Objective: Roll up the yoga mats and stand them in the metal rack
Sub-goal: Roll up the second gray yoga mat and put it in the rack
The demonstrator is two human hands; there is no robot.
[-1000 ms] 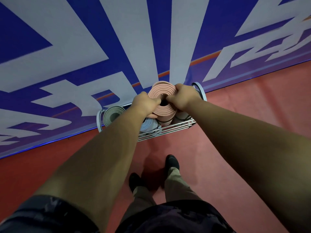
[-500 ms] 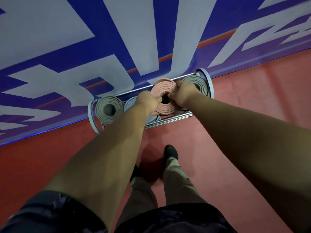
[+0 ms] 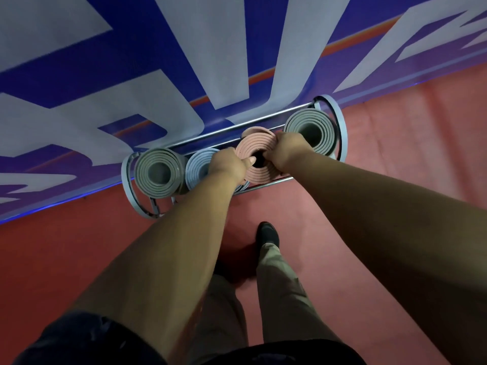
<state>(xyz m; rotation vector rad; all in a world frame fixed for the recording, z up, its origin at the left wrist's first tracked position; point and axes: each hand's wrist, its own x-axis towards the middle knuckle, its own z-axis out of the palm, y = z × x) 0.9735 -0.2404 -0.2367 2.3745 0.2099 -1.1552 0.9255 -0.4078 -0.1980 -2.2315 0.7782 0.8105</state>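
A rolled pink yoga mat [image 3: 257, 144] stands on end in the metal rack [image 3: 340, 133] against the wall. My left hand [image 3: 229, 163] grips its left edge, thumb pointing at the dark centre hole. My right hand [image 3: 286, 147] grips its right edge, fingers curled over the top. A grey-green rolled mat [image 3: 158, 172] stands at the rack's left end, a light blue one [image 3: 199, 164] beside it, partly hidden by my left hand. Another grey-green roll [image 3: 309, 130] fills the right end.
The rack stands on a red floor [image 3: 395, 159] against a blue and white banner wall [image 3: 131, 75]. My feet and legs [image 3: 268, 235] are just in front of the rack.
The pink mat has sunk lower into the rack, level with the other rolls. The view has shifted, so the whole rack and the right grey-green roll now show.
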